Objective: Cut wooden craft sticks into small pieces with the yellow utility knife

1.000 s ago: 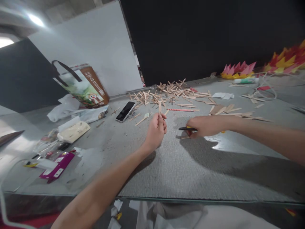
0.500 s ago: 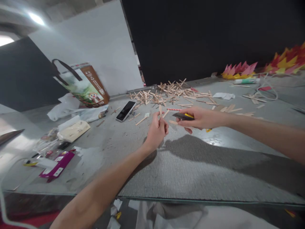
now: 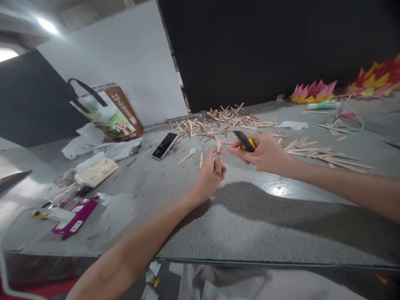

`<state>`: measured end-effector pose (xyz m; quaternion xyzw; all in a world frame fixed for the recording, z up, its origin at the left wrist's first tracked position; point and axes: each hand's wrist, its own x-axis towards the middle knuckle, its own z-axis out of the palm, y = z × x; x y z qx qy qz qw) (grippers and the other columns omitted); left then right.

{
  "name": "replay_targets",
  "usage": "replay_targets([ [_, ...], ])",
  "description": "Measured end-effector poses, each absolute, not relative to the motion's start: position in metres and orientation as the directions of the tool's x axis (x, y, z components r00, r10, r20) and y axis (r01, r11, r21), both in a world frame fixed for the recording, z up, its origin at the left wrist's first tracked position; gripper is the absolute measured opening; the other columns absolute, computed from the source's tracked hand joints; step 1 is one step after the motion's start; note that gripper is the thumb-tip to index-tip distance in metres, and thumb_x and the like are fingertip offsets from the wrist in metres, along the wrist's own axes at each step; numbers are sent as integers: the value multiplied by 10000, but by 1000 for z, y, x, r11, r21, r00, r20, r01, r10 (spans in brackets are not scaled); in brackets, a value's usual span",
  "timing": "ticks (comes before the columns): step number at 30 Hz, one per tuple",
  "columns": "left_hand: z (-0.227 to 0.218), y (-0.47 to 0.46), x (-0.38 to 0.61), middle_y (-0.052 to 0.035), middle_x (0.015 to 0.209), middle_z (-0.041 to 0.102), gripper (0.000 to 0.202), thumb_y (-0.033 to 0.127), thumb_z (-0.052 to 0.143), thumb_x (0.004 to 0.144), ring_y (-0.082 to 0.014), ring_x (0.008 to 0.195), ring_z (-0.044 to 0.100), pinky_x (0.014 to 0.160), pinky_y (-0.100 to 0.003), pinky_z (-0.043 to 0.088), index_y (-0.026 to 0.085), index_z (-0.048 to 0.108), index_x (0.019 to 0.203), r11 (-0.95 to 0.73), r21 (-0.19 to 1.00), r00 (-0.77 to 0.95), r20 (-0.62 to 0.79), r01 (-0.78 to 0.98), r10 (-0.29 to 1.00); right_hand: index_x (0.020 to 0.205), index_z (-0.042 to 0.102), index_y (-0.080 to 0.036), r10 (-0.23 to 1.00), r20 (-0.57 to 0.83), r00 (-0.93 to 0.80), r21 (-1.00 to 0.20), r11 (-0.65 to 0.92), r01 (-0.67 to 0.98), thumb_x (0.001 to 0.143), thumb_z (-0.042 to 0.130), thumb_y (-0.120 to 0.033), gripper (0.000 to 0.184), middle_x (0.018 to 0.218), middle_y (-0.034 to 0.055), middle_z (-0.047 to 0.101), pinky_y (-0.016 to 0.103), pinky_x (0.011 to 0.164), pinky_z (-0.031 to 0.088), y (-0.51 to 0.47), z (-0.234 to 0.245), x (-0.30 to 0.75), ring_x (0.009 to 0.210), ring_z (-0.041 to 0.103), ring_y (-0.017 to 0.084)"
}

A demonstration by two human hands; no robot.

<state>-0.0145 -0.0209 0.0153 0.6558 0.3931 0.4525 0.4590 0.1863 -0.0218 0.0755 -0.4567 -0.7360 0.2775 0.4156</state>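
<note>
Over the middle of the table, my left hand [image 3: 210, 177] is closed on a wooden craft stick [image 3: 218, 146], which points upward from its fingertips. Just to the right, my right hand [image 3: 265, 153] grips a utility knife [image 3: 245, 142] with a black and yellow body, its dark front end tilted up and left. A blurred pale strip, perhaps another stick, shows between the two hands' fingertips; I cannot make out which hand holds it. One loose craft stick [image 3: 201, 160] lies left of my left hand. Beyond both hands spreads a heap of crossed craft sticks [image 3: 225, 118].
A phone [image 3: 165, 146] lies to the left, before a printed bag [image 3: 115, 110]. Plastic wrappers and a purple packet [image 3: 76, 216] cover the left side. More sticks [image 3: 328, 156] lie fanned out at right. Paper flame shapes [image 3: 315, 92] and a white cable [image 3: 359, 121] are farther back.
My left hand has shifted slightly right, showing the loose stick beside it. My right hand has turned the knife more upright and moved a little right. Fanned sticks at right are more visible.
</note>
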Motion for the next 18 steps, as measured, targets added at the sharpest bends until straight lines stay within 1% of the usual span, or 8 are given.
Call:
replay_targets([
  [4, 14, -19, -16, 77, 691, 508, 307, 363, 446, 1087, -85, 506, 432, 523, -207, 358, 237, 441, 1367, -260, 960, 283, 224, 99, 933, 925, 754, -191, 897, 366, -248, -773, 442, 456, 922, 739, -522, 332, 549, -20, 566, 263, 426, 347, -21, 75, 187, 455, 432, 111],
  [7, 13, -19, -18, 72, 674, 535, 329, 367, 456, 1081, -97, 518, 454, 543, -212, 365, 234, 445, 1382, -283, 948, 283, 234, 145, 930, 926, 751, -190, 904, 344, -253, -783, 425, 455, 932, 721, -502, 314, 542, -31, 545, 265, 426, 332, -23, 75, 185, 438, 401, 103],
  [9, 14, -21, -18, 71, 658, 539, 332, 366, 422, 1092, -106, 520, 462, 549, -220, 371, 221, 440, 1390, -314, 931, 292, 253, 187, 922, 916, 747, -196, 895, 362, -260, -759, 445, 474, 935, 714, -488, 295, 550, -34, 548, 267, 438, 324, -25, 75, 184, 446, 395, 101],
  [11, 15, -23, -17, 74, 642, 532, 329, 351, 378, 1102, -116, 518, 464, 550, -231, 375, 210, 433, 1394, -348, 908, 295, 276, 232, 915, 898, 742, -201, 877, 397, -272, -714, 481, 509, 935, 710, -462, 265, 572, -30, 560, 270, 461, 324, -26, 74, 182, 476, 416, 108],
  [13, 16, -24, -18, 70, 644, 538, 320, 328, 363, 1103, -125, 525, 472, 561, -244, 379, 204, 444, 1386, -394, 874, 297, 311, 283, 903, 890, 730, -203, 873, 397, -284, -693, 488, 531, 940, 700, -432, 236, 585, -29, 559, 272, 478, 328, -27, 73, 181, 494, 432, 113],
  [16, 13, -23, -21, 49, 689, 572, 315, 302, 399, 1088, -137, 553, 495, 591, -267, 379, 195, 466, 1377, -464, 811, 310, 365, 357, 878, 837, 674, -206, 883, 361, -300, -714, 469, 520, 955, 683, -432, 255, 559, -45, 508, 274, 472, 313, -28, 72, 180, 474, 402, 107],
  [18, 10, -21, -24, 36, 724, 592, 337, 269, 417, 1074, -141, 571, 506, 603, -275, 370, 192, 460, 1399, -485, 780, 324, 376, 395, 868, 804, 628, -211, 888, 340, -311, -725, 458, 514, 960, 679, -444, 285, 553, -53, 477, 274, 467, 305, -27, 72, 180, 464, 377, 101],
])
